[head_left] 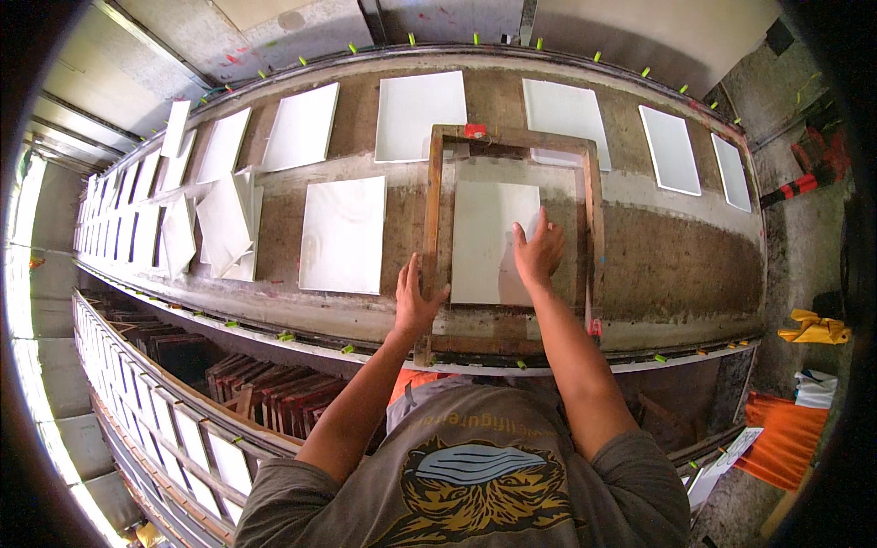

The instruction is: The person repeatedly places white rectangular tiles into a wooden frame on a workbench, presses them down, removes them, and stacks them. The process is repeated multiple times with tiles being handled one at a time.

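Note:
A wooden printing screen frame (433,205) lies on the long table in front of me, with a see-through mesh stretched across it. Under the mesh a white rectangular panel (482,242) shows through. My left hand (417,299) is at the frame's left bar, fingers extended and thumb apart; whether it touches the wood I cannot tell. Over the right part of the white panel is my right hand (539,251), its fingers stretched and thumb spread, with nothing in it. Red tape (474,131) marks the far bar of the frame.
White panels (343,235) lie in two rows along the brown-stained table (676,260), some overlapping at the left (225,224). Green clips (476,38) line its edges. Below left, dark frames (274,388) stand stacked beside another panel-covered table (187,438). Yellow cloth (813,327) and orange cloth (776,443) lie right.

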